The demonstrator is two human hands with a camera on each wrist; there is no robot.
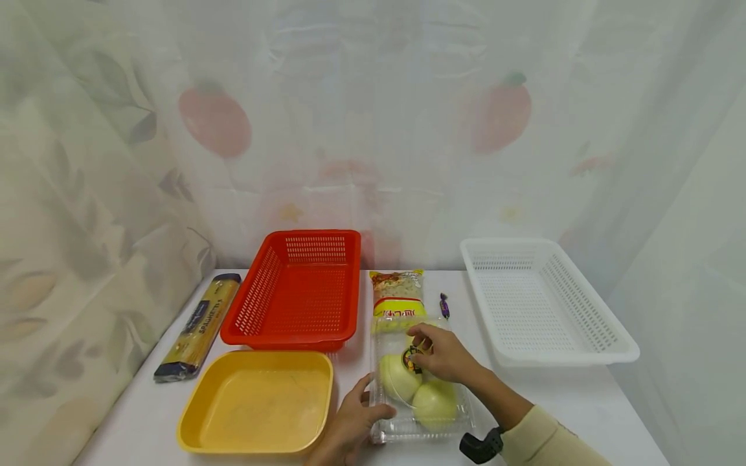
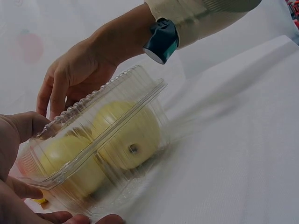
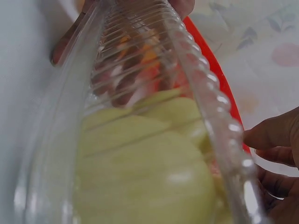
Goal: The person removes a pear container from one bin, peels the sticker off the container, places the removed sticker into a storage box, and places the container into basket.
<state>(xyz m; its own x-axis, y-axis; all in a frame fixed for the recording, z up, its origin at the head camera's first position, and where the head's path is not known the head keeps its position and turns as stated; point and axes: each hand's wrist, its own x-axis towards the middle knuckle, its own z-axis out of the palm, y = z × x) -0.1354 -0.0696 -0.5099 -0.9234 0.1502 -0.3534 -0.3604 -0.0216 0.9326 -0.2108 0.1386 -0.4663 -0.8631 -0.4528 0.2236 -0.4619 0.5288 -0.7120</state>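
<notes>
A clear plastic clamshell box point(image 1: 402, 426) stands near the front of the table, with round yellow-green fruits point(image 1: 434, 404) inside, apples or pears. My left hand point(image 1: 351, 421) grips its left side, the thumb over the rim and the fingers below, as the left wrist view shows. Over the lid hovers my right hand point(image 1: 445, 353), fingers loosely bent beside a round dark sticker point(image 1: 411, 360). Whether its fingertips touch the lid is hard to tell. In the left wrist view the box point(image 2: 140, 84) looks closed along its ridged edge.
A yellow tray point(image 1: 256, 446) lies left of the box, a red basket point(image 1: 291, 338) behind it. Spaghetti point(image 1: 201, 323) in a packet sits far left. Behind the box are a yellow-labelled food bag point(image 1: 399, 291) and a purple-wrapped candy point(image 1: 445, 306). A white basket point(image 1: 559, 358) occupies the right.
</notes>
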